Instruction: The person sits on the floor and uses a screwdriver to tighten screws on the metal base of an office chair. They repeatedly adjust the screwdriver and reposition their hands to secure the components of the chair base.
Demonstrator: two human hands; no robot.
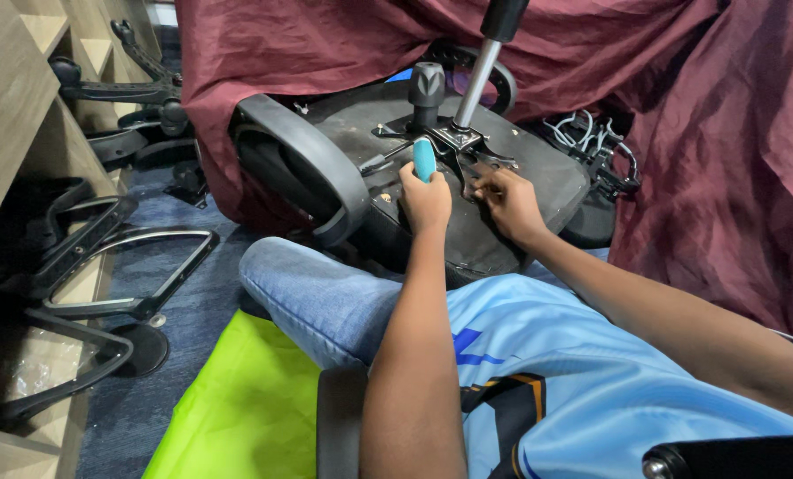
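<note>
Left hand (425, 202) fist-wrapped around a teal-handled screwdriver (424, 160), handle sticking up out of the fist, tip hidden behind the hand. Right hand (510, 202) just at 3 o'clock of the left, fingertips (480, 188) pinched on the metal mechanism plate (467, 146); cannot tell if a screw is between them. Plate sits mid-underside of an overturned office chair seat (538, 177), centre of view. Chrome gas-lift column (478, 73) rises from the plate toward 12 o'clock. Black knob (427, 86) at 11 o'clock of the left hand. Chair armrest (312, 160) curves at 9 o'clock. Maroon cloth (725, 133) drapes behind, 12 to 3 o'clock. Loose armrest frames (113, 266) lie at 9 o'clock on the blue carpet (192, 293). Lime-green sheet (246, 408) at 7 o'clock.
</note>
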